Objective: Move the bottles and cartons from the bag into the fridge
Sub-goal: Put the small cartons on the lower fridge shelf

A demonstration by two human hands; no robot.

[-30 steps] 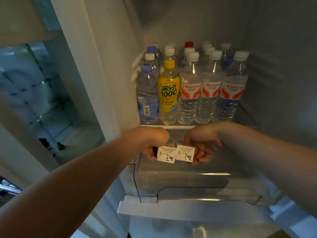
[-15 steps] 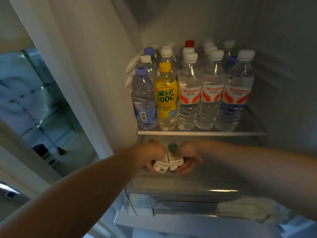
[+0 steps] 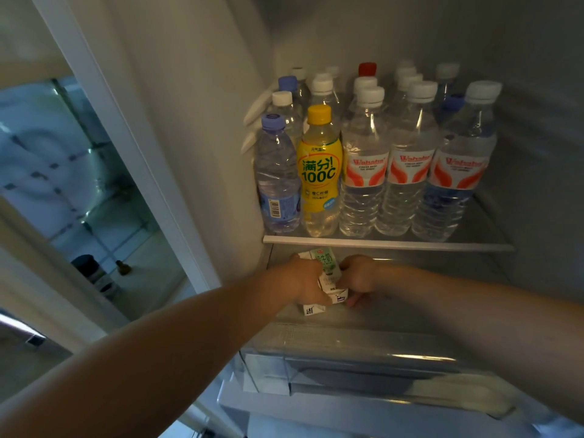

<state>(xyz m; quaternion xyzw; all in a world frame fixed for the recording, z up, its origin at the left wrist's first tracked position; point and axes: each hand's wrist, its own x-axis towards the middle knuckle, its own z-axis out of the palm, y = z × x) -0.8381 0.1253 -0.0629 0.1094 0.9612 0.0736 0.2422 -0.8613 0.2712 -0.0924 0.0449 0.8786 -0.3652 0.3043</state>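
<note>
Two small white and green milk cartons lie side by side on the lower fridge shelf [image 3: 395, 314], under the glass shelf [image 3: 388, 243]. My left hand [image 3: 305, 282] grips the left carton [image 3: 313, 309] from above. My right hand [image 3: 358, 276] grips the right carton [image 3: 328, 270], whose green printed face points up. The hands nearly touch each other. On the glass shelf above stand several water bottles [image 3: 407, 172] and one yellow lemon drink bottle [image 3: 319, 172]. The bag is out of view.
A clear plastic drawer [image 3: 363, 365] sits below the lower shelf. The fridge's left wall [image 3: 196, 137] and right wall [image 3: 537, 153] close in the space. The lower shelf is bare to the right of the cartons. A tiled floor shows at the left.
Both hands have carried the two cartons forward and deeper under the glass shelf, down onto the lower shelf. The cartons now lie tilted back with their green faces up.
</note>
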